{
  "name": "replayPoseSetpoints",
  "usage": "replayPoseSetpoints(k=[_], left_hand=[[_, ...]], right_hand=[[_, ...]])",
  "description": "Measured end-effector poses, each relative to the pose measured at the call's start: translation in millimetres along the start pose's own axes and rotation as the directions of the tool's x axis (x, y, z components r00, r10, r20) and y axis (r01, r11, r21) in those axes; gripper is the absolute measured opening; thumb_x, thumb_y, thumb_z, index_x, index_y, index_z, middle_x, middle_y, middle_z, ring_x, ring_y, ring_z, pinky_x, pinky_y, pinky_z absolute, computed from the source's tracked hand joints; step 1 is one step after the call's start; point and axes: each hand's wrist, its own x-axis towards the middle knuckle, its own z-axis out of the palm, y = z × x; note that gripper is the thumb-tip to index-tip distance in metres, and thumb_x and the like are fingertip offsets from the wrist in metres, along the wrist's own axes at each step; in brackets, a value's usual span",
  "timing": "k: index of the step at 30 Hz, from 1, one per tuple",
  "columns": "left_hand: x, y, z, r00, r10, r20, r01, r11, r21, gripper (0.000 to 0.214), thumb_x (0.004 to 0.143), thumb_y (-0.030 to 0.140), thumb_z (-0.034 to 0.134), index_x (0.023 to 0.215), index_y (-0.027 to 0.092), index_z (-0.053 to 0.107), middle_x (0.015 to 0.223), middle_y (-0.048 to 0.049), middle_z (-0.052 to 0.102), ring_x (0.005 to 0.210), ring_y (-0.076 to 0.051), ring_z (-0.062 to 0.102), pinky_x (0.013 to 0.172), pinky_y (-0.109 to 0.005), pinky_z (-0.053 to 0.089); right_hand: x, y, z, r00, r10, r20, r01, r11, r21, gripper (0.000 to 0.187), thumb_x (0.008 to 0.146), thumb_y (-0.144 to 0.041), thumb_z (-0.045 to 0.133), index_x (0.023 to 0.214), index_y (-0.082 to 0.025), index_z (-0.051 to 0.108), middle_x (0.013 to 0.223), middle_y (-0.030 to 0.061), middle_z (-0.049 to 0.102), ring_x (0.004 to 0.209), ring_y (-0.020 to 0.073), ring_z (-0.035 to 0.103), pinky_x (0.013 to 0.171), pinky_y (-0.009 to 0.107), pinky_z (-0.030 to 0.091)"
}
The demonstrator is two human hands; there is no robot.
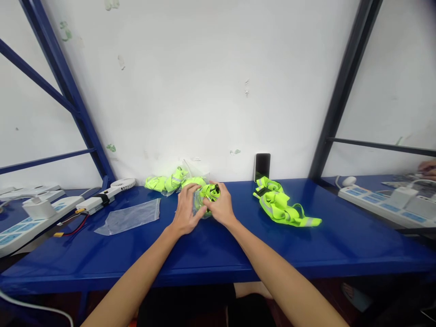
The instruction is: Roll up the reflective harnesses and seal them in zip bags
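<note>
Grasping a yellow strap bundle (211, 192) partly inside a clear bag (196, 202), both hands (185, 208) are over the desk (211, 250).

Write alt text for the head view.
A person's left hand and right hand hold a bundled neon-yellow strap and clear plastic over a blue table. A flat clear plastic bag lies left; a loose neon-yellow reflective strap, right.

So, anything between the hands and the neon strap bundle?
On the left, yes: clear plastic shows at the strap bundle's side, by the left hand. Nothing visible stands between the right hand and the bundle.
</note>
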Motion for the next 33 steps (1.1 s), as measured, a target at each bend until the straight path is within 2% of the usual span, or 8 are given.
replayPoseSetpoints(k=[2, 5, 9, 13, 19, 22, 29, 33], left_hand=[[1, -4, 2.1, 0.992, -0.117, -0.057, 0.118, 0.993, 0.015, 0.032, 0.092, 0.043, 0.040, 0.101, 0.017, 0.054, 0.098, -0.0082, 0.059, 0.097, -0.023, 0.055, 0.088, -0.037, 0.040], [2, -12, 2.3, 0.963, -0.269, 0.036, 0.270, 0.962, -0.043, 0.036, 0.096, 0.041, 0.032, 0.072, 0.019, 0.047, 0.063, 0.0017, 0.048, 0.063, -0.015, 0.047, 0.065, -0.028, 0.035], [2, -20, -4.9, 0.957, -0.235, 0.168, 0.272, 0.931, -0.246, 0.034, 0.094, 0.041, 0.036, 0.071, 0.018, 0.046, 0.063, 0.0035, 0.045, 0.059, -0.012, 0.042, 0.059, -0.025, 0.031], [-2, -26, -8.7, 0.948, -0.180, 0.264, 0.248, 0.935, -0.254, 0.029, 0.091, 0.036, 0.041, 0.069, 0.017, 0.046, 0.061, 0.0046, 0.041, 0.058, -0.010, 0.037, 0.057, -0.023, 0.029], [-6, -27, -3.2, 0.954, -0.243, 0.174, 0.272, 0.947, -0.170, 0.021, 0.086, 0.027, 0.043, 0.068, 0.017, 0.048, 0.058, 0.0049, 0.042, 0.055, -0.010, 0.039, 0.055, -0.023, 0.029], [-8, -21, -1.6, 0.961, -0.235, 0.143, 0.256, 0.956, -0.145, 0.017, 0.084, 0.024, 0.045, 0.069, 0.017, 0.050, 0.058, 0.0048, 0.043, 0.054, -0.010, 0.040, 0.056, -0.023, 0.031], [-8, -11, 1.5, 0.983, -0.130, 0.128, 0.141, 0.987, -0.075, 0.018, 0.083, 0.022, 0.044, 0.066, 0.018, 0.046, 0.058, 0.0044, 0.041, 0.055, -0.010, 0.041, 0.057, -0.024, 0.031], [-4, -7, 4.9, 0.980, -0.164, 0.111, 0.173, 0.982, -0.078, 0.016, 0.082, 0.022, 0.045, 0.067, 0.018, 0.046, 0.057, 0.0053, 0.041, 0.053, -0.009, 0.041, 0.056, -0.023, 0.031]], right_hand=[[-1, -2, -1, 0.998, -0.064, 0.021, 0.065, 0.996, -0.066, 0.044, 0.064, -0.019, 0.065, 0.107, -0.019, 0.057, 0.101, 0.0054, 0.060, 0.094, 0.0217, 0.059, 0.090, 0.039, 0.047], [-6, -8, -2, 0.978, -0.172, 0.114, 0.182, 0.980, -0.081, 0.042, 0.065, -0.015, 0.062, 0.107, -0.019, 0.057, 0.101, 0.0051, 0.058, 0.094, 0.0204, 0.059, 0.089, 0.035, 0.048], [-12, -11, -2, 0.939, -0.258, 0.229, 0.287, 0.952, -0.103, 0.045, 0.066, -0.011, 0.058, 0.110, -0.020, 0.055, 0.105, 0.0063, 0.057, 0.096, 0.0206, 0.059, 0.088, 0.033, 0.049], [-15, -4, -2, 0.876, -0.319, 0.361, 0.414, 0.882, -0.226, 0.044, 0.069, -0.013, 0.059, 0.113, -0.020, 0.056, 0.104, 0.0080, 0.059, 0.096, 0.0228, 0.058, 0.085, 0.035, 0.049], [-17, 7, -5, 0.766, -0.382, 0.517, 0.582, 0.753, -0.307, 0.049, 0.070, -0.015, 0.063, 0.118, -0.020, 0.054, 0.112, 0.0109, 0.058, 0.106, 0.0260, 0.055, 0.098, 0.042, 0.044], [-16, 8, -10, 0.727, -0.342, 0.595, 0.595, 0.747, -0.297, 0.052, 0.071, -0.014, 0.064, 0.121, -0.020, 0.051, 0.115, 0.0118, 0.057, 0.106, 0.0262, 0.055, 0.091, 0.040, 0.048], [-10, 10, -17, 0.761, -0.296, 0.578, 0.547, 0.772, -0.325, 0.050, 0.071, -0.013, 0.064, 0.119, -0.019, 0.051, 0.122, 0.0144, 0.048, 0.105, 0.0268, 0.054, 0.089, 0.042, 0.048], [-7, 10, -18, 0.782, -0.268, 0.562, 0.529, 0.762, -0.373, 0.052, 0.071, -0.013, 0.066, 0.119, -0.019, 0.049, 0.125, 0.0149, 0.043, 0.104, 0.0270, 0.054, 0.088, 0.041, 0.048]])
